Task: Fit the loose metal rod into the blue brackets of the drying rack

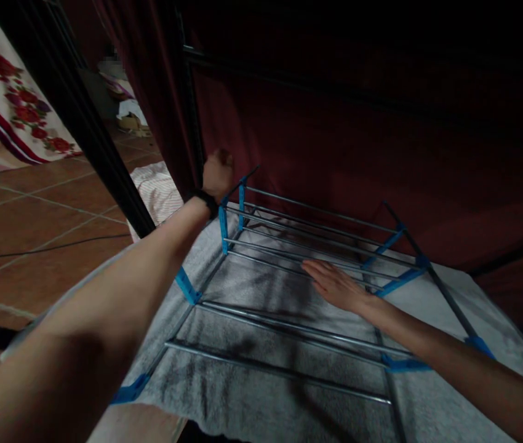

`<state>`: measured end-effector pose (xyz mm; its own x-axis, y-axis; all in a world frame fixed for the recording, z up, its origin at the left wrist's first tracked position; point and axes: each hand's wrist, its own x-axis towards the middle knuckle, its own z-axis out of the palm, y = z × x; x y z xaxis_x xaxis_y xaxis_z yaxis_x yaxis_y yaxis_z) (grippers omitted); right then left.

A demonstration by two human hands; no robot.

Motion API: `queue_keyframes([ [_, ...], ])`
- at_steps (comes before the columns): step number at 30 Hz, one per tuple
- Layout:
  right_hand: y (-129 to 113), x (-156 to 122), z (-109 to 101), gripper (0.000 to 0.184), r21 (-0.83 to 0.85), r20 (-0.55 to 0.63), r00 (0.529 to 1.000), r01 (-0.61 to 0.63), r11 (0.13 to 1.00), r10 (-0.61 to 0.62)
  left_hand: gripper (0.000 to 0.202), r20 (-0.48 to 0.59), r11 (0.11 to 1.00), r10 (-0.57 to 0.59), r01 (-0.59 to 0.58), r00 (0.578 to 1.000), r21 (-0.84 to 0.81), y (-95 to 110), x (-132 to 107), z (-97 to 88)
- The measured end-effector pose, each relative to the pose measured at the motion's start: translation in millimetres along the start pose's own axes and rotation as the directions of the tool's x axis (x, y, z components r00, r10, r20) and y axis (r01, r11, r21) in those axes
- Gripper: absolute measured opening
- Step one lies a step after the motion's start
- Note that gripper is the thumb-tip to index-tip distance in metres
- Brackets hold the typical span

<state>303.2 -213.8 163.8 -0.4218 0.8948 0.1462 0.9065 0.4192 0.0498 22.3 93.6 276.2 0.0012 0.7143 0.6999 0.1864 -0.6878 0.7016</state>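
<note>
A rack of metal rods with blue plastic joints and dark side bars lies partly unfolded on a grey towel-like cloth. My left hand, with a black band at the wrist, is closed beside the rack's far left corner, close to the end of a dark bar. Whatever is inside its fingers, if anything, is hidden. Over the middle rods hovers my right hand, fingers stretched out and holding nothing; whether it touches a rod is unclear. Nearer to me, a single metal rod crosses the rack.
Behind the rack hangs a dark red curtain with a metal frame. A black post slants down at the left. Beyond it are a tiled floor, a dark cable, a flowered cloth and a striped cloth.
</note>
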Motion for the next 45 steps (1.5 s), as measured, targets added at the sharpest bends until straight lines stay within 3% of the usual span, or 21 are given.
queue_keyframes([
  [3,-14,34,25,0.054,-0.005,-0.026,0.999,-0.037,0.999,0.037,0.014,-0.176,0.997,0.019,-0.032,0.984,-0.069,34,-46,18.2],
  [6,-21,64,38,0.052,-0.047,-0.04,0.991,-0.129,0.991,0.127,0.016,-0.224,0.997,-0.027,0.009,0.974,-0.082,50,-133,26.7],
  [9,-19,86,43,0.051,-0.081,-0.016,0.977,-0.215,0.973,0.214,0.015,-0.273,0.976,-0.209,0.217,0.939,0.0,26,-206,21.1],
  [11,-16,95,45,0.049,-0.093,0.025,0.968,-0.246,0.965,0.249,0.027,-0.35,0.92,-0.351,0.389,0.869,0.042,-4,-228,12.1],
  [13,-13,100,46,0.049,-0.094,0.071,0.96,-0.263,0.96,0.27,0.045,-0.359,0.867,-0.445,0.495,0.82,0.057,-36,-228,3.7],
  [15,-10,103,46,0.05,-0.08,0.107,0.956,-0.265,0.961,0.273,0.06,-0.318,0.842,-0.502,0.538,0.804,0.032,-61,-215,-1.1],
  [19,-8,102,49,0.055,-0.036,0.142,0.945,-0.292,0.956,0.295,0.073,-0.201,0.833,-0.55,0.55,0.811,-0.06,-89,-190,-0.2],
  [22,-7,102,50,0.055,-0.017,0.152,0.944,-0.294,0.956,0.293,0.067,-0.068,0.839,-0.534,0.518,0.843,-0.169,-101,-184,0.8],
  [26,-4,103,48,0.053,-0.004,0.142,0.953,-0.269,0.963,0.267,0.048,-0.016,0.787,-0.556,0.52,0.831,-0.333,-109,-185,-3.0],
  [34,-4,103,36,0.045,-0.006,0.12,0.96,-0.252,0.968,0.251,0.024,-0.02,0.553,-0.686,0.504,0.727,-0.664,-97,-173,3.4],
  [40,-6,108,33,0.038,-0.006,0.118,0.954,-0.276,0.961,0.274,0.051,-0.012,0.472,-0.77,0.556,0.638,-0.684,-97,-160,13.6],
  [43,-4,111,34,0.039,0.007,0.112,0.952,-0.286,0.958,0.283,0.061,-0.051,0.5,-0.798,0.613,0.6,-0.612,-104,-152,17.2],
  [45,-3,112,34,0.041,0.015,0.108,0.952,-0.289,0.957,0.285,0.064,-0.061,0.525,-0.799,0.643,0.599,-0.558,-110,-148,19.8],
])
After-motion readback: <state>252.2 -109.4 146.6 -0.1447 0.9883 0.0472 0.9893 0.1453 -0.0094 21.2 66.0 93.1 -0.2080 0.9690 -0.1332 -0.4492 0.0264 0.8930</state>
